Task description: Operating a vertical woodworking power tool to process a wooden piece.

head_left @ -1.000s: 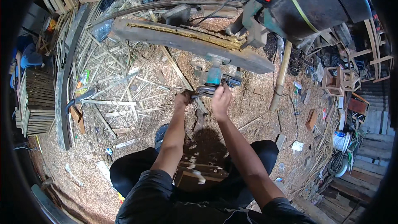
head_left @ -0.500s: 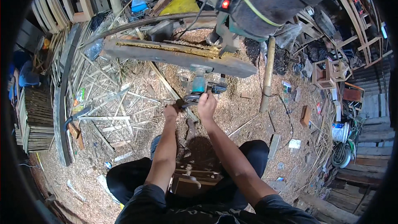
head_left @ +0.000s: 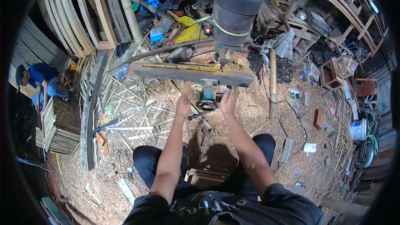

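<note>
A grey wooden beam (head_left: pixel 166 73) lies across a machine carriage in front of me, with a long slot along its top edge. Above its right part stands a drilling machine with a large dark motor (head_left: pixel 237 10). Below the beam is a dark handwheel (head_left: pixel 207 104) with a crank handle pointing left. My left hand (head_left: pixel 183 107) is left of the handwheel, apart from it, with curled fingers; what they hold, if anything, is hidden. My right hand (head_left: pixel 227 102) is closed at a short dark lever (head_left: pixel 228 88) right of the wheel, just under the beam.
Wood shavings and thin offcuts cover the ground. A bamboo post (head_left: pixel 273 83) stands right of the machine. At left, a person in blue (head_left: pixel 43 79) sits by stacked slats (head_left: pixel 64 125). A long curved timber (head_left: pixel 87 129) lies nearer. A black cable (head_left: pixel 291 108) trails at right.
My left hand has left the crank handle and risen slightly. My right hand has moved from the handwheel to its right, toward the beam. The view has shifted, bringing the whole motor and the person into sight.
</note>
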`<control>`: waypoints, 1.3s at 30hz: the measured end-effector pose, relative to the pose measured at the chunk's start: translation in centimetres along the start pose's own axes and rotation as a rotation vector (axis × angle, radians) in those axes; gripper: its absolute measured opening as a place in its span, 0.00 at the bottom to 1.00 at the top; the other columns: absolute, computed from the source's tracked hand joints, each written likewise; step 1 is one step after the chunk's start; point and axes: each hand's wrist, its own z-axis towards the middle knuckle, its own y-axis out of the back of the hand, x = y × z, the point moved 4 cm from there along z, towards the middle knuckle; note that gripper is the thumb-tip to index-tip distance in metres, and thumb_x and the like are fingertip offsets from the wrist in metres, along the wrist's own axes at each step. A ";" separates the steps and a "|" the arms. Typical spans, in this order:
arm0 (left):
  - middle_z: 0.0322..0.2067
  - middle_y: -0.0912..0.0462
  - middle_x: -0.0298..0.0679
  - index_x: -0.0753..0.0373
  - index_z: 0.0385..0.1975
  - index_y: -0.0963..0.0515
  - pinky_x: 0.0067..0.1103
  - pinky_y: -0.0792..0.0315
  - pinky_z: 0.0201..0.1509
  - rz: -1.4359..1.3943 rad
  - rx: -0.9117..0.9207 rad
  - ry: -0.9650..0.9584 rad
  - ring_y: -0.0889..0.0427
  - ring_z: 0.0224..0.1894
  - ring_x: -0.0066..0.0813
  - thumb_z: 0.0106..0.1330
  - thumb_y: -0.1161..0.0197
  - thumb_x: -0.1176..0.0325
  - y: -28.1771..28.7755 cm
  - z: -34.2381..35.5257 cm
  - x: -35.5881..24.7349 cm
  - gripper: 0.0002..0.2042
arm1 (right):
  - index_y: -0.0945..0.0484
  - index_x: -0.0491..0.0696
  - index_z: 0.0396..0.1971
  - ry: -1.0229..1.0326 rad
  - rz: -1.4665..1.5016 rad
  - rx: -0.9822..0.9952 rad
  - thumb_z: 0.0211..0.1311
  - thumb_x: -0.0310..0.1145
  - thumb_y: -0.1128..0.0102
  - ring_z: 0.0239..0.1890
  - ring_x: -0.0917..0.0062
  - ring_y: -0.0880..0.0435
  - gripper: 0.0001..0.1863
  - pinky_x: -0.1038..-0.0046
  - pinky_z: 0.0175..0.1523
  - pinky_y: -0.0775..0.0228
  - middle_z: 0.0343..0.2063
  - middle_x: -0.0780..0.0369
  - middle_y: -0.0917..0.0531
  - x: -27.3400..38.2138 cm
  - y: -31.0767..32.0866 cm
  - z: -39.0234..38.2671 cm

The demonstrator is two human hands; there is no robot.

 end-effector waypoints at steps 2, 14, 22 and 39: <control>0.50 0.23 0.53 0.68 0.54 0.28 0.33 0.32 0.59 0.031 -0.044 -0.338 0.24 0.54 0.49 0.70 0.46 0.65 2.0 1.3 -8.9 0.17 | 0.27 0.38 0.34 0.063 0.054 -0.056 0.73 0.40 0.60 0.40 0.46 0.26 0.20 0.52 0.49 0.37 0.33 0.43 0.23 3.1 3.3 3.3; 0.46 0.23 0.49 0.64 0.44 0.25 0.35 0.33 0.56 -0.061 -0.676 -1.335 0.25 0.51 0.50 0.62 0.43 0.69 10.2 3.8 -48.0 0.12 | 0.24 0.39 0.41 0.308 0.301 -0.262 0.69 0.43 0.54 0.43 0.51 0.21 0.19 0.59 0.49 0.33 0.36 0.46 0.19 24.8 18.6 21.2; 0.45 0.21 0.48 0.62 0.43 0.23 0.37 0.30 0.56 0.235 -0.566 -0.968 0.23 0.53 0.46 0.61 0.49 0.66 6.3 9.1 -48.7 0.14 | 0.27 0.38 0.49 0.241 0.230 -0.232 0.64 0.51 0.47 0.52 0.55 0.21 0.29 0.62 0.57 0.32 0.45 0.47 0.18 27.7 17.4 36.2; 0.38 0.18 0.45 0.59 0.37 0.21 0.36 0.26 0.46 0.155 -0.596 -1.007 0.20 0.42 0.49 0.61 0.48 0.67 6.3 9.1 -48.5 0.10 | 0.25 0.45 0.28 0.044 0.746 0.210 0.64 0.60 0.48 0.29 0.76 0.24 0.28 0.75 0.38 0.32 0.23 0.62 0.23 31.2 14.9 45.9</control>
